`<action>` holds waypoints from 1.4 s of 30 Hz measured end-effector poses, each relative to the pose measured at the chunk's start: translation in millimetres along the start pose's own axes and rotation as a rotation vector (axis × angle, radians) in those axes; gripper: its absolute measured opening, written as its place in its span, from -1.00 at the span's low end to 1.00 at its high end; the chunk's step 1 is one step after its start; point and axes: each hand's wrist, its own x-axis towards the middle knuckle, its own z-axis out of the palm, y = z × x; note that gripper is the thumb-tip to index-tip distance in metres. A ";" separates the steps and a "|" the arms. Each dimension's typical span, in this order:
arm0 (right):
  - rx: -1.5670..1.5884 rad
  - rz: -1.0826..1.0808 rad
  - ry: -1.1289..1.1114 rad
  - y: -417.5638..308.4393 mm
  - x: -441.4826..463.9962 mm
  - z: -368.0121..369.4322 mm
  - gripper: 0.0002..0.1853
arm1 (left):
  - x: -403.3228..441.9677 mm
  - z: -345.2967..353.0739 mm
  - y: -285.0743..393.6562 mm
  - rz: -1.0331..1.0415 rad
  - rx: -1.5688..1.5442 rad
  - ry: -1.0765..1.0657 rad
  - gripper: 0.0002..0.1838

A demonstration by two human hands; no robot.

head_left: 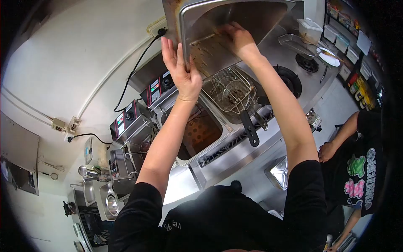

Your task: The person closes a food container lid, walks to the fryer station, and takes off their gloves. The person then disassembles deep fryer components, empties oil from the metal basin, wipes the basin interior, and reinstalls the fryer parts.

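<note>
A large, deep metal pan (252,17) is tilted above the fryer, its open side facing me. My left hand (181,69) grips the pan's near left rim, the thumb inside and the straight fingers along the outer wall. Small brownish bits (201,56) lie on the pan's inner surface. My right hand (239,40) reaches inside the pan; its fingertips are blurred and in shadow, so whether they hold anything is unclear. Below sits a fryer tank (197,128) of dark brown oil. Beside it, wire-mesh fry baskets (231,90) with a black handle (249,130) rest over another tank.
Fryer control boxes (126,117) and a hanging black cable (136,67) line the wall side. Gas burners (287,82), an empty wire basket (298,45) and a white plate (328,56) are to the right. A co-worker in a black shirt (357,168) stands close at right.
</note>
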 end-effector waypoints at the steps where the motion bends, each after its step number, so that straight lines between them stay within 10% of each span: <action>1: -0.024 -0.044 0.035 -3.0 0.0 1.2 -0.66 | 1.1 -1.0 -1.0 0.031 -0.003 0.014 -0.42; 10: -0.210 0.111 0.051 18.9 4.2 25.4 -0.73 | 7.7 -3.0 12.1 0.070 0.012 0.078 -0.40; 12: -0.248 0.102 0.031 24.3 8.1 30.5 -0.75 | 7.2 -4.8 14.3 0.081 0.045 0.016 -0.06; 29: -0.206 0.116 -0.037 -7.4 33.8 60.4 -0.80 | -1.2 -2.8 14.1 -0.017 -0.022 -0.030 -0.19; 35: 0.125 -0.284 -0.362 -35.5 20.8 61.8 -0.70 | -8.0 5.6 -3.2 -0.150 -0.168 0.102 -0.29; 42: 0.071 -0.312 -0.212 -68.1 38.5 36.1 -0.69 | -14.0 15.0 -6.8 -0.144 -0.185 0.125 -0.38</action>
